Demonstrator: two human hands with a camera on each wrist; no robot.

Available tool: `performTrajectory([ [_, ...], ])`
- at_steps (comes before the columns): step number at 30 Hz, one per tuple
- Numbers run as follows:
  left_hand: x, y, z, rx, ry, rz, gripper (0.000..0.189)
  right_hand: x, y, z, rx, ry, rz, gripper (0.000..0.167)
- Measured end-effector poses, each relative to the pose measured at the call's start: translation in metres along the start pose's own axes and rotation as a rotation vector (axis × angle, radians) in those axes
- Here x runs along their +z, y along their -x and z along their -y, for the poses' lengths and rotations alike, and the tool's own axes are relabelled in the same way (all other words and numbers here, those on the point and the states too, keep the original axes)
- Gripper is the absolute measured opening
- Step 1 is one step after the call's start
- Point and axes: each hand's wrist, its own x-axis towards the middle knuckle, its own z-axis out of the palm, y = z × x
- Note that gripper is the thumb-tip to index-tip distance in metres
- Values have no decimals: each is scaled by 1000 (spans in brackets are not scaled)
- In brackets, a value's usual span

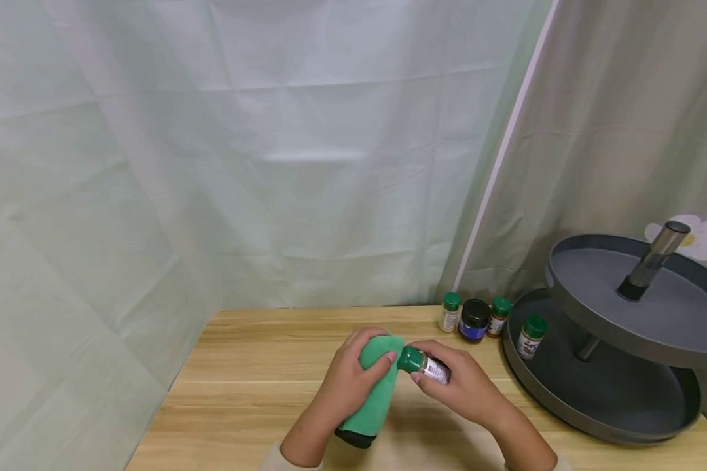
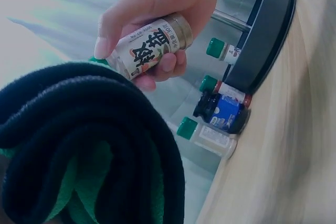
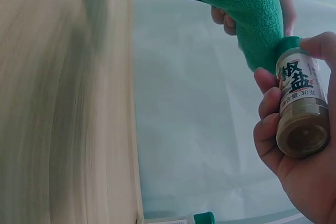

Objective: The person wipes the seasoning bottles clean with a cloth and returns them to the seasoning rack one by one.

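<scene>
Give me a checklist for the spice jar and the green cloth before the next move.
1. Right hand grips the spice jar: ok.
2. Left hand holds the green cloth: ok.
3. Green cap on the spice jar: ok.
4. Spice jar upright: not ok, tilted.
5. Black-lidded jar upright on the table: ok.
6. Spice jar free of dust: cannot tell.

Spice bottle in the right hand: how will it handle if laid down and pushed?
The spice bottle would probably roll on its side, given its round body. It's likely stiff: no dent shows where the right hand grips it. Its shiny, smooth-looking base suggests it could be slightly slippery.
</scene>
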Motion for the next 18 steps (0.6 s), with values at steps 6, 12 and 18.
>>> performTrajectory([
  [6,0,0,1,12,-28,-20,35,1,0,1,-9,-31,68,27],
  [12,0,1,-1,32,-25,-43,37,2,0,-2,-59,-49,139,25],
  [18,0,3,-4,47,12,-42,35,2,0,-2,-17,-20,147,25],
])
